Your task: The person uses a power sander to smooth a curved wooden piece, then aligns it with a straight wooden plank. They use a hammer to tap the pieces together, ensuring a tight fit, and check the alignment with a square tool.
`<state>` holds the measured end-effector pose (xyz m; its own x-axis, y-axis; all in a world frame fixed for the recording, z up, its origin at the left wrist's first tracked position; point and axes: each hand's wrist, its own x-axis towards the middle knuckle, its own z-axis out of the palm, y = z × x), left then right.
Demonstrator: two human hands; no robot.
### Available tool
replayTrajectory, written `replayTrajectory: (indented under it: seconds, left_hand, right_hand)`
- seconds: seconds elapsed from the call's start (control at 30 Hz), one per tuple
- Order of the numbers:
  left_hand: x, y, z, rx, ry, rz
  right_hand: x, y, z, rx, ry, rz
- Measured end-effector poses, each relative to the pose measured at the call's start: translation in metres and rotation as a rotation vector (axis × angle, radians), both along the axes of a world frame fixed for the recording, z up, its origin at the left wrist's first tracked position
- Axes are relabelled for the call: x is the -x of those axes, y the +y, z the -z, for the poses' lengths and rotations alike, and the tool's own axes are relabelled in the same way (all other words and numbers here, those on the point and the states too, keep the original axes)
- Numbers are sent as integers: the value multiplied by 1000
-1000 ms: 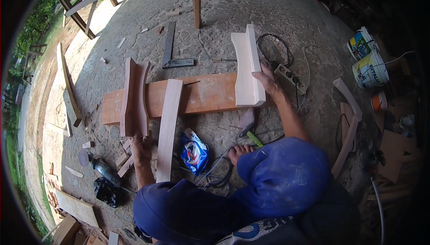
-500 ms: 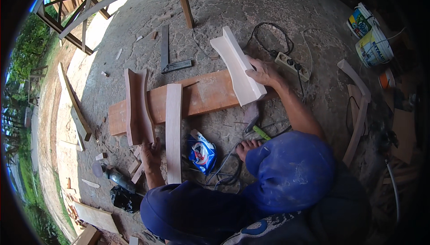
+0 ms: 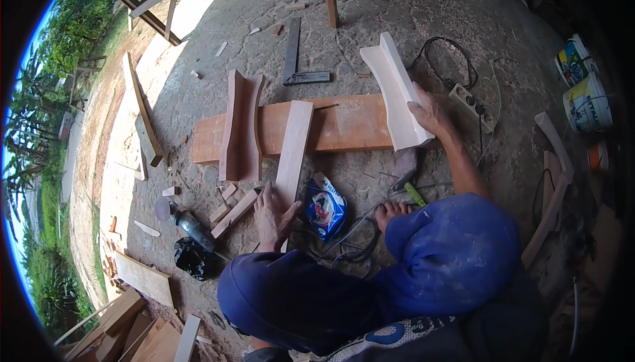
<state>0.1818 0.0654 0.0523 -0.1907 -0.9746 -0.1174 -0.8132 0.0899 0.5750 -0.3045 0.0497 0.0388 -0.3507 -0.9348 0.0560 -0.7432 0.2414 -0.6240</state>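
My right hand [image 3: 431,112] grips the right edge of a pale, L-sectioned wooden piece with curved edges [image 3: 395,97], its near end by the right end of a reddish-brown plank [image 3: 350,124]. My left hand [image 3: 272,216] straddles the lower part of a flat pale wooden board [image 3: 294,147], thumb on one side and fingers on the other. That board lies slanted across the plank. Left of it, a second, browner curved wooden piece [image 3: 239,127] rests over the plank, with no hand on it.
A square [image 3: 292,54] lies beyond the plank. Near me are a blue packet [image 3: 326,208], an angle grinder [image 3: 188,226], a green-handled tool [image 3: 415,194] and wood offcuts [image 3: 235,213]. A power strip [image 3: 471,105] with cables sits right. Buckets [image 3: 587,104] stand far right.
My left hand has left the browner curved piece and moved right onto the flat board, which now slants. My right hand still holds the pale curved piece. The whole view has shifted.
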Motion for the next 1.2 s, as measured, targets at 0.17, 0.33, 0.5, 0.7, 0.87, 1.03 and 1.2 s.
replayTrajectory:
  seconds: [0.17, 0.33, 0.5, 0.7, 0.87, 1.03, 1.2]
  left_hand:
    - [1, 6, 12, 38, -55, -3]
    - [3, -5, 17, 185, 98, -40]
    - [-14, -7, 16, 143, 286, -214]
    - [-23, -13, 18, 310, 454, -445]
    - [-45, -24, 29, 348, 650, -638]
    - [-61, -30, 41, 321, 695, -682]
    - [-67, -38, 42, 323, 647, -652]
  right_hand:
    - [-14, -6, -13, -16, -69, 7]
    - [-4, 2, -8, -11, -127, 45]
    - [-5, -6, -9, -20, -149, 35]
    - [8, -2, -10, 23, -188, 17]
    - [1, -8, -23, -26, -176, 12]
    - [9, -10, -9, 32, -128, -26]
    - [5, -8, -15, 3, -169, -37]
